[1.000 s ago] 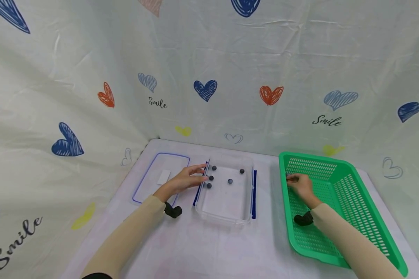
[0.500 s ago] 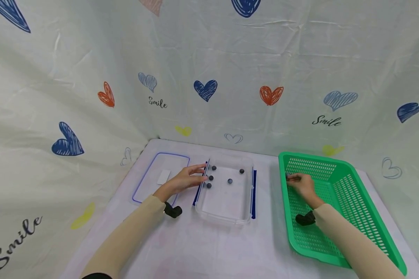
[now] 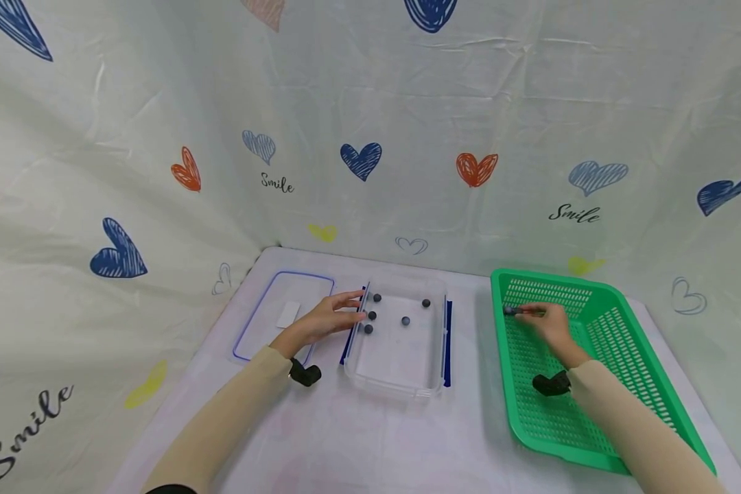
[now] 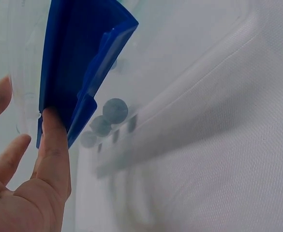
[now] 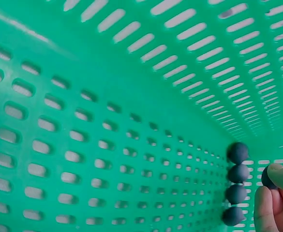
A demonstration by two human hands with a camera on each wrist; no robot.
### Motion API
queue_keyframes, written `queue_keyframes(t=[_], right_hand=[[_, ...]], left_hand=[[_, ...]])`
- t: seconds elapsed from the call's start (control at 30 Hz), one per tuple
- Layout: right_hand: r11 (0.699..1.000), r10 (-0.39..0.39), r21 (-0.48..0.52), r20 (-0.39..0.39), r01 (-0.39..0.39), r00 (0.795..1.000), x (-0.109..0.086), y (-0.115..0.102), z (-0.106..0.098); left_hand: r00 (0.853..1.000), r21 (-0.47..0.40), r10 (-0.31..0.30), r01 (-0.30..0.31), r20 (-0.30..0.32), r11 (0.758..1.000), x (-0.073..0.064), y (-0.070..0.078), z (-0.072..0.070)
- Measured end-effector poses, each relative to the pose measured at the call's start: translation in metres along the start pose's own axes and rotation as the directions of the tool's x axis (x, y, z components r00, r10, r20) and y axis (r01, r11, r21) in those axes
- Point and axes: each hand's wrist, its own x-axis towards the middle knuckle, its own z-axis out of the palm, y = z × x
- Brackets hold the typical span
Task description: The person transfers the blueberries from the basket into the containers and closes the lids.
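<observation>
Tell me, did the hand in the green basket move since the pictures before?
Yes. In the head view, the right hand has moved a little to the right, away from the left wall of the green basket.

Grn basket (image 3: 630, 350), slotted pattern, lower R of frame; clear box (image 3: 401, 353) w/ dk blue clips (image 3: 448, 343), ctr; dk gray balls (image 3: 405, 321); clear lid (image 3: 265, 329), blue rim (image 3: 306, 274), white label (image 3: 288, 314), ctr L. Beige sleeves (image 3: 228, 412), bottom L & R. Off-white backdrop (image 3: 420, 103), top: blue, red & yellow hearts (image 3: 361, 161), blk "Smile" lettering (image 3: 276, 182).
</observation>
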Motion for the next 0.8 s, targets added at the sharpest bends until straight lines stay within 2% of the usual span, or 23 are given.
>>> queue_keyframes(t=[0.17,0.5,0.8], right_hand=[[1.0,-0.01,0.017,0.005,0.01,1.0,-0.002,-0.006,-0.005],[1.0,-0.005,0.026,0.007,0.005,1.0,-0.007,-0.016,-0.012],[0.999,-0.038,0.021,-0.003,0.038,0.999,-0.013,-0.031,-0.021]], left_hand=[[1.0,0.007,-0.006,0.006,-0.008,1.0,0.0,-0.001,0.0],[1.0,0.001,0.018,-0.018,0.022,1.0,-0.001,0.0,-0.001],[1.0,-0.012,0.015,-0.015,0.02,1.0,-0.001,0.0,-0.001]])
